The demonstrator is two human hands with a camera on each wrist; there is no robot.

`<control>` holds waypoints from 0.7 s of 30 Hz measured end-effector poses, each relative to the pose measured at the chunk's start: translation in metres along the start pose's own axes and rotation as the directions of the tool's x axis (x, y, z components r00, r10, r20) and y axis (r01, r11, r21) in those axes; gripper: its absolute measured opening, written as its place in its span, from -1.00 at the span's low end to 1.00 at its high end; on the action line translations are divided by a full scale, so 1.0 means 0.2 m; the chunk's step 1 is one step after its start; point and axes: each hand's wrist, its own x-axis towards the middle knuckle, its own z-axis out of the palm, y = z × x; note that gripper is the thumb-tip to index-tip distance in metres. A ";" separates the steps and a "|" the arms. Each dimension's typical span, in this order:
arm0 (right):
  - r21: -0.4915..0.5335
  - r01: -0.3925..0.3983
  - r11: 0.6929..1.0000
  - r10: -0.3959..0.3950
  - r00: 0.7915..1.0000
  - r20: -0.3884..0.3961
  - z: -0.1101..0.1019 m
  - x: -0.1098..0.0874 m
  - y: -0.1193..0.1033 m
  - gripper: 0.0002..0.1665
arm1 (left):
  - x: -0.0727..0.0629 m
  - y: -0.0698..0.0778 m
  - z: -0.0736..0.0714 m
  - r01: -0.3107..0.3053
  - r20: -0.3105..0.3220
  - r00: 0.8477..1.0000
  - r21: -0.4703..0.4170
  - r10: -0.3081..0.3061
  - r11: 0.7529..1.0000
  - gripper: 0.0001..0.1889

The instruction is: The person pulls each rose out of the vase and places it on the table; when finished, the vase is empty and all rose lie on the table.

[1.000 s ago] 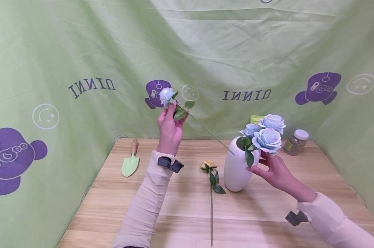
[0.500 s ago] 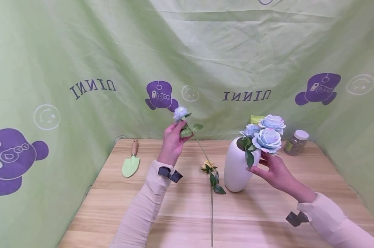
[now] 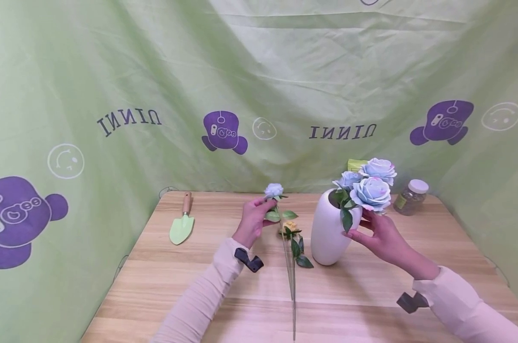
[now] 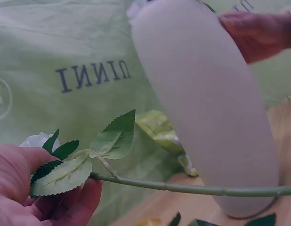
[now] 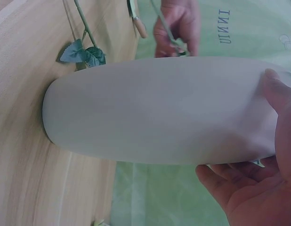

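My left hand [image 3: 254, 220] pinches a pale blue artificial rose [image 3: 274, 190] just under its bloom. Its thin green stem [image 4: 197, 189] slants down toward me over the table. With fingers and thumb curled round its upper part, my right hand [image 3: 380, 239] holds a white vase [image 3: 327, 240], whose base is on the tabletop. Several larger blue roses [image 3: 371, 193] stand in the vase and lean right. Between the left hand and the vase lies a yellow rose [image 3: 289, 227] with dark leaves [image 3: 303, 261], its stem pointing toward me and partly overlapped by the held stem.
A small trowel [image 3: 182, 228] with a wooden handle lies at the back left of the wooden table [image 3: 156, 295]. Behind the vase are a yellow-green packet [image 3: 356, 165] and a lidded jar [image 3: 410, 197]. Green printed cloth [image 3: 284, 71] hangs along the table's back and sides.
The left hand has carried its blue rose down and to the right, from up by the cloth to beside the yellow rose. Its stem has swung away from the vase. The right hand stays still.
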 end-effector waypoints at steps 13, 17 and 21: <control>0.021 -0.001 1.000 0.001 1.000 0.000 0.00 0.00 0.02 -0.04 | 0.01 -0.19 -0.07 0.040 -0.046 0.998 0.149 -0.034 0.988 -0.85; 0.010 -0.004 1.000 0.004 1.000 0.000 0.00 0.00 0.01 -0.04 | 0.00 -0.21 -0.09 0.051 -0.058 0.997 0.162 -0.042 0.985 -0.88; 0.001 -0.005 1.000 0.005 1.000 0.001 0.00 -0.01 0.01 -0.03 | -0.02 -0.22 -0.11 0.055 -0.059 0.997 0.192 -0.044 0.980 -0.81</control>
